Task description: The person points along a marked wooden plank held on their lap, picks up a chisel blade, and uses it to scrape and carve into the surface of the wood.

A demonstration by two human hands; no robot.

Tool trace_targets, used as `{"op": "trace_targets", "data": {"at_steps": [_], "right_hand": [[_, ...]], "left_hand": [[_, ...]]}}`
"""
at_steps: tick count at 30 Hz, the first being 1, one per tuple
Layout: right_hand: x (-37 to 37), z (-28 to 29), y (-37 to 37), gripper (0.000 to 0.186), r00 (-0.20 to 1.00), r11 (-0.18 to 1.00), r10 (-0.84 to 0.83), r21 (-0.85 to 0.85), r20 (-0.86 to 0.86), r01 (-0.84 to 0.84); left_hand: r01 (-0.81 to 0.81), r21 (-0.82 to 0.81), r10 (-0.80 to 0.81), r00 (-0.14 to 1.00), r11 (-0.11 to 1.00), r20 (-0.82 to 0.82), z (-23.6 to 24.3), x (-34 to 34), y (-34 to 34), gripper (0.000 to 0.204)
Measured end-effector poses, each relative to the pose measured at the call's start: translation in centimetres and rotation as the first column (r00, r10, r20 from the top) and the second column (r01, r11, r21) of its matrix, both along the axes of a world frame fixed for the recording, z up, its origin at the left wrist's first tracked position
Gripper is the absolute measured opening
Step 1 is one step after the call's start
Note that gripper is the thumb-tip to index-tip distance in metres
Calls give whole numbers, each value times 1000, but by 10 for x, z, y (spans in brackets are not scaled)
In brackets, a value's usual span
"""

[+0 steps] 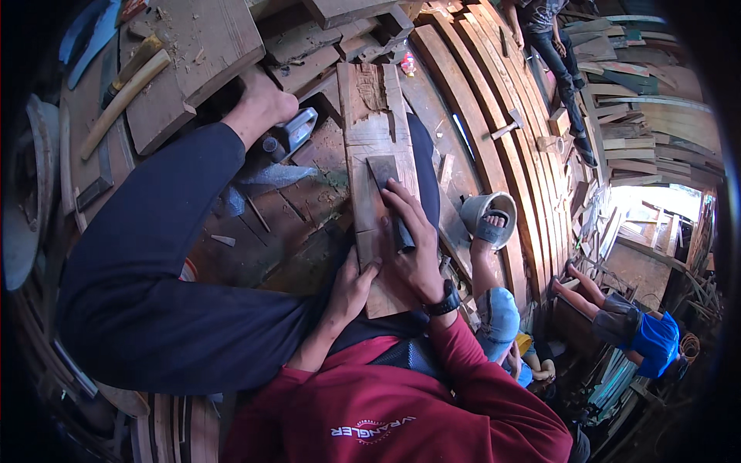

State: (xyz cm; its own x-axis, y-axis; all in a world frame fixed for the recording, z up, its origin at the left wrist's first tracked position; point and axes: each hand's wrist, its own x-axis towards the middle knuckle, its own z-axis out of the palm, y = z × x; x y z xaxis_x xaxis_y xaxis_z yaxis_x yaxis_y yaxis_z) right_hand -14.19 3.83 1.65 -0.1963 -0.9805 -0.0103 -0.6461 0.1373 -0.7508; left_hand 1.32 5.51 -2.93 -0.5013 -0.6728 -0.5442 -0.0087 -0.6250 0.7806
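Observation:
A wooden board [378, 139] lies lengthwise across my lap, its far end roughly cut out. My left hand [351, 287] grips the board's left edge near the close end, the thumb on top. Over the middle of the board, my right hand [417, 247] holds a flat, dark-bladed tool [381, 171] down against the wood. The blade points away from me and a dark rounded end shows beneath the palm. Its exact kind is partly hidden by the fingers. A thin line crosses the board beside the tool.
A thick timber block [208, 54] and a wooden-handled tool [125, 104] are at the upper left. Near my foot stands a metallic container [298, 127]. Long planks [471, 100] run along the right, with a hammer [508, 125] and a bucket [472, 216]. Other people are at the right.

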Motion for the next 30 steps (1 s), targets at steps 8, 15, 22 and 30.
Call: {"op": "trace_targets", "data": {"at_steps": [8, 15, 22, 30], "right_hand": [[-1, -2, -1, 44, 995, 999, 4, 35, -104, 0], [-1, -3, -2, 50, 997, 999, -11, 41, -78, 14], [-7, -4, 2, 51, 981, 997, 4, 78, -196, 11], [4, 1, -4, 49, 983, 994, 20, 108, -183, 0]], "left_hand": [[-11, -27, 11, 1000, 1000, -8, -3, -1, 3, 48], [-29, -2, 29, 999, 1000, -17, -2, -2, 3, 48], [37, 14, -37, 999, 999, -22, -3, -7, 3, 51], [-26, -29, 26, 1000, 999, -8, 2, -1, 0, 51]]}}
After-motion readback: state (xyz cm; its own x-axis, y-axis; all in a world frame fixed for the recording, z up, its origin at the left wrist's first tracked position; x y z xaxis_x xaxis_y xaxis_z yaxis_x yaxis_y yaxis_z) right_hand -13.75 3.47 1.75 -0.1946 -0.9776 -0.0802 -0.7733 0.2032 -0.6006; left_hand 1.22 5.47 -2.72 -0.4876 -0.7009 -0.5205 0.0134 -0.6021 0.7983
